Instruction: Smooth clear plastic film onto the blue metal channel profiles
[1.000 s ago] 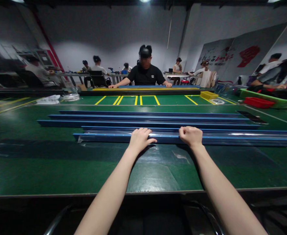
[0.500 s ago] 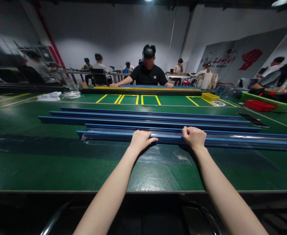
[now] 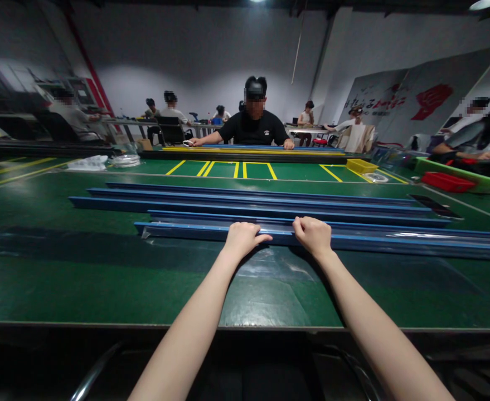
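A long blue rail [image 3: 395, 243] wrapped in clear film lies across the green table [image 3: 61, 278], nearest to me. My left hand [image 3: 241, 238] rests on it with the fingers curled over its top edge and the thumb along its front. My right hand [image 3: 312, 235] sits a little to the right, fingers closed over the same rail. Several more blue rails [image 3: 186, 201] lie parallel just behind it. A loose flap of clear film [image 3: 270, 267] lies on the table below my hands.
Across the table a person in a black shirt [image 3: 253, 129] leans on a yellow and blue rail [image 3: 248, 150]. A yellow tray [image 3: 357, 165], a red tray [image 3: 443, 181] and a dark flat device [image 3: 431, 205] lie at the right. Other people sit at far tables.
My right hand has slid left along the nearest rail, closer to my left hand. The left hand has stayed in place.
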Tool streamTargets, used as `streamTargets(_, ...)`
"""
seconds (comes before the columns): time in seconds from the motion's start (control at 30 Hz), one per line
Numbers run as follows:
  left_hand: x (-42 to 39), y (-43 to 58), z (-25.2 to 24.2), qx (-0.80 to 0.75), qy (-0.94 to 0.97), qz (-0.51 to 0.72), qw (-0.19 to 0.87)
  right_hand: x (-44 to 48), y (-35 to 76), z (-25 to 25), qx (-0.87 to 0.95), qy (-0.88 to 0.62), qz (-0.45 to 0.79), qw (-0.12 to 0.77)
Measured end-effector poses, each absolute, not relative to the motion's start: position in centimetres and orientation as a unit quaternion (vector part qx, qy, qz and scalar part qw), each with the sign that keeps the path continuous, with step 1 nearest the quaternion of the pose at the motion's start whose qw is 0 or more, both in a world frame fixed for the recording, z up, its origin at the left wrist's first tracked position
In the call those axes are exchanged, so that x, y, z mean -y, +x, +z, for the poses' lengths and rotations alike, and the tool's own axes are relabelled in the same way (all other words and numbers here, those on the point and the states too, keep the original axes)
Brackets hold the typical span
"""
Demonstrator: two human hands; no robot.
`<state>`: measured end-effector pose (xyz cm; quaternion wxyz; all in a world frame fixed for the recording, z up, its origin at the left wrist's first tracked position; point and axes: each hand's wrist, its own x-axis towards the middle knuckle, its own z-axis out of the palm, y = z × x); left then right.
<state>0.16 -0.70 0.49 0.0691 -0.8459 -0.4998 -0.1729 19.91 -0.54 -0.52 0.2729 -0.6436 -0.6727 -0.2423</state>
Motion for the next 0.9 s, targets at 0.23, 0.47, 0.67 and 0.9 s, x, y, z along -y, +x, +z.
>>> streamTargets(0.23, 0.76, 0.38, 0.48, 0.501, -0.846, -0.169, 0.068, 0.62, 19.89, -0.18, 0.668, -0.665, -0.217, 0.253)
streamTargets(0.47, 0.92, 0.51, 0.39, 0.487, -0.853, -0.169, 0.087, 0.76, 20.12, -0.06, 0.68, -0.657, -0.204, 0.255)
streamTargets(0.67, 0.89, 0.46, 0.36, 0.48, -0.855, -0.173, 0.086, 0.89, 20.49, 0.01, 0.709, -0.627, -0.199, 0.255)
streamTargets(0.9, 0.87, 0.42, 0.2, 0.478, -0.856, -0.175, 0.09, 0.86, 20.65, -0.08, 0.718, -0.611, -0.203, 0.264)
